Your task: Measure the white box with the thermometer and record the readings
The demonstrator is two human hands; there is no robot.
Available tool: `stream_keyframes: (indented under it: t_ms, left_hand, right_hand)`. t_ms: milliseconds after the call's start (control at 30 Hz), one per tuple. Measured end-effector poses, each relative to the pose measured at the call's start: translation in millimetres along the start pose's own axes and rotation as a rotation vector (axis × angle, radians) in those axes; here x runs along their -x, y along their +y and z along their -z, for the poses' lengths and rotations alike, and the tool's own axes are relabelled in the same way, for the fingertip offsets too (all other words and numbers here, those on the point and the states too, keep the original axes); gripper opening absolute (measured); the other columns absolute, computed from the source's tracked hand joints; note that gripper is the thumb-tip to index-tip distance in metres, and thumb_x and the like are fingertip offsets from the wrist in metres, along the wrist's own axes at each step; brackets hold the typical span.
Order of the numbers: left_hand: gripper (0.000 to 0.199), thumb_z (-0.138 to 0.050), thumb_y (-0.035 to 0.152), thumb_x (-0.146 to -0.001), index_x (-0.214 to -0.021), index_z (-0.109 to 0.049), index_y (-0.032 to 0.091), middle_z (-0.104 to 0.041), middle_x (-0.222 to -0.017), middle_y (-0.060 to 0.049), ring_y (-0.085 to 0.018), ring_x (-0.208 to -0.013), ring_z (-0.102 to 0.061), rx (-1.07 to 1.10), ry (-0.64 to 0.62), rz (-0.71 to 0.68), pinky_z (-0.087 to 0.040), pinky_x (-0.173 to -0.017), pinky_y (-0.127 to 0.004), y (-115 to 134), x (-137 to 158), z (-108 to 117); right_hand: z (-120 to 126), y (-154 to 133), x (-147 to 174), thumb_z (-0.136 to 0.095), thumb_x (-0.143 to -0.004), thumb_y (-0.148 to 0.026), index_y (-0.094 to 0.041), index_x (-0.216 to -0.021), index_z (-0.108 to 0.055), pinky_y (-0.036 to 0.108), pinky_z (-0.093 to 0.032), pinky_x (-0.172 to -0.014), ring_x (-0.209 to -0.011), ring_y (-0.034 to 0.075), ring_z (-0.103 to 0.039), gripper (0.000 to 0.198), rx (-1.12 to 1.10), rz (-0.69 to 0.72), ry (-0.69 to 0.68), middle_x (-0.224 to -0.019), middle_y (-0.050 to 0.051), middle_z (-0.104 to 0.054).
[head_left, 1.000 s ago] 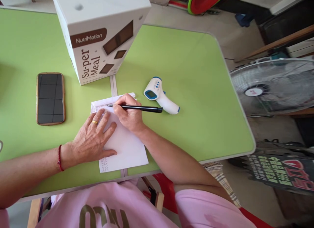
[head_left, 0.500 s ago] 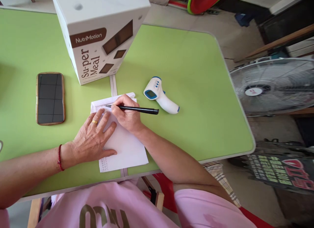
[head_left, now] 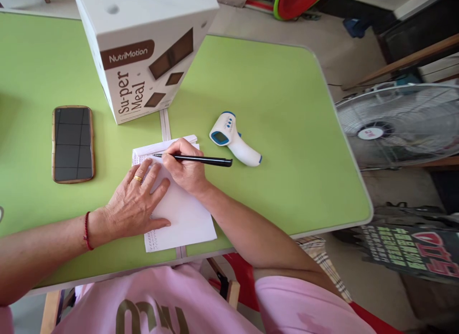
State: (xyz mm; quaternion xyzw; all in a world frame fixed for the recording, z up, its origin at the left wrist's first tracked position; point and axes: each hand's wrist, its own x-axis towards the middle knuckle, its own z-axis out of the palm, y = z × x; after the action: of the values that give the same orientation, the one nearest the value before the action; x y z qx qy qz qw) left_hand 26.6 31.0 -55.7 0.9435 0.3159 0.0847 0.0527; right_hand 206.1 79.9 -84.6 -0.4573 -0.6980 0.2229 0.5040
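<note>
Head view: writing near the table's front edge.
The right hand (head_left: 186,169) pinches a black pen (head_left: 201,159) over the notepad (head_left: 179,214); the left hand (head_left: 134,205) lies flat on it, with bare green table (head_left: 287,133) rightward.

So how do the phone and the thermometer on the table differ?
The phone is a flat dark slab with a tan rim, lying screen up; the thermometer is white and blue, pistol-shaped, lying on its side. The phone lies left of the notepad, the thermometer right of it, near the pen. Neither is touched by a hand; both rest on the green table.
</note>
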Motion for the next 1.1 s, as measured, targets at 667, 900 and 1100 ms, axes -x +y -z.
stream_keyframes:
  t_ms: [667, 900, 1100]
  left_hand:
    - [0.087, -0.074, 0.068, -0.077, -0.134, -0.057, 0.005, -0.046, -0.144, -0.031, -0.052, -0.137, -0.041, 0.006, 0.002, 0.003, -0.041, -0.108, -0.062, 0, 0, -1]
    - [0.08, -0.07, 0.066, -0.082, -0.132, -0.053, 0.005, -0.042, -0.143, -0.033, -0.053, -0.139, -0.037, 0.065, 0.028, -0.017, -0.039, -0.107, -0.065, -3, 2, -4]
    - [0.031, -0.041, 0.045, -0.104, -0.117, -0.041, 0.017, -0.044, -0.125, -0.018, -0.026, -0.122, -0.05, 0.433, 0.457, 0.283, -0.049, -0.104, -0.046, -19, -8, 12]
  right_hand:
    - [-1, 0, 0, -0.054, -0.087, -0.029, -0.021, -0.071, -0.048, 0.025, -0.037, -0.054, -0.053, 0.009, -0.042, 0.019, 0.029, -0.042, 0.015, -0.059, -0.005, -0.05]
    - [22, -14, -5, -0.055, -0.094, -0.024, -0.022, -0.091, -0.057, 0.027, -0.045, -0.06, -0.064, 0.012, -0.056, 0.005, 0.115, 0.206, 0.082, -0.074, 0.0, -0.062]
    - [53, -25, -14, -0.045, -0.098, -0.012, -0.018, -0.113, -0.064, 0.035, -0.047, -0.074, -0.083, 0.02, -0.057, 0.025, 0.657, 0.368, -0.207, -0.092, 0.009, -0.064]
